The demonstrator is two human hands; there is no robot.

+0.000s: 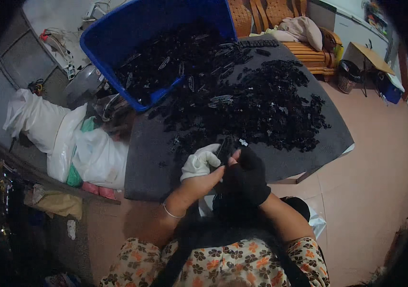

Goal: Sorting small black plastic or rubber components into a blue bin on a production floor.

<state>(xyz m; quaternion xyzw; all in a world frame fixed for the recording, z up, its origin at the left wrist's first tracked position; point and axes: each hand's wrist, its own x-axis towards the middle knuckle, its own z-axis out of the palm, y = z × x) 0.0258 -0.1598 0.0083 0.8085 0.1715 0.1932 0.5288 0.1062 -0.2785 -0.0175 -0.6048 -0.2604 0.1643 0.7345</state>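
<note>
My left hand [198, 163], in a white glove with the thumb bare, is closed on a small dark elongated piece [224, 149] at the table's near edge. My right hand [249, 176], in a black glove that leaves the fingertips bare, pinches at the same spot; what its fingers hold is too dark to make out. Just beyond my right fingertips lies a small white piece [243, 142]. A wide heap of small black plastic parts [256, 105] spreads over the dark grey tabletop [146, 165], some of them long, oval and openwork.
A tipped blue bin [94, 52] full of black parts rests at the far left of the table. White sacks [96, 158] stand at the left. Farther right are a wooden bench [304, 55], a wastebasket [348, 76] and a blue box [391, 91] on the tiled floor.
</note>
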